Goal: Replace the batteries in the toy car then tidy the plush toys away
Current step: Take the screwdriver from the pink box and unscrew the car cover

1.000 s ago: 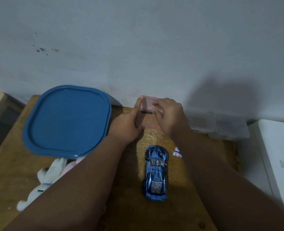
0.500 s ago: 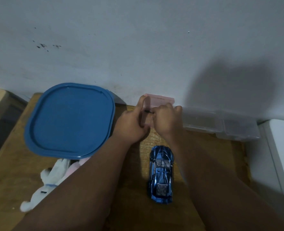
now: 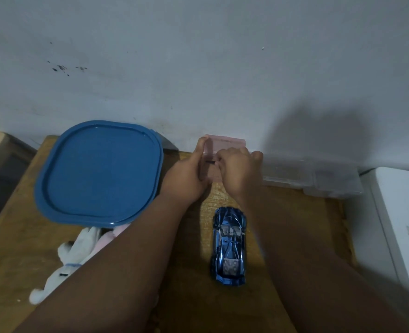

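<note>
Head view: left hand (image 3: pixel 186 179) grips the pink box (image 3: pixel 225 143) beyond the toy car (image 3: pixel 229 246), right hand (image 3: pixel 237 174) pinches its front edge; I'd brace, then pry gently.

Bare arms and bare hands
The left forearm (image 3: pixel 126 260) and right forearm (image 3: pixel 294 248) show uncovered to the wrists. The left hand (image 3: pixel 186 181) and right hand (image 3: pixel 238 175) are bare, with short rounded fingers (image 3: pixel 257 156).

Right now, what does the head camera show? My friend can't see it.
The left hand and right hand grip a small pink box by the wall, at the back of a wooden table. A blue toy car sits nearer, with a big blue lid and a white plush toy to its left.
</note>
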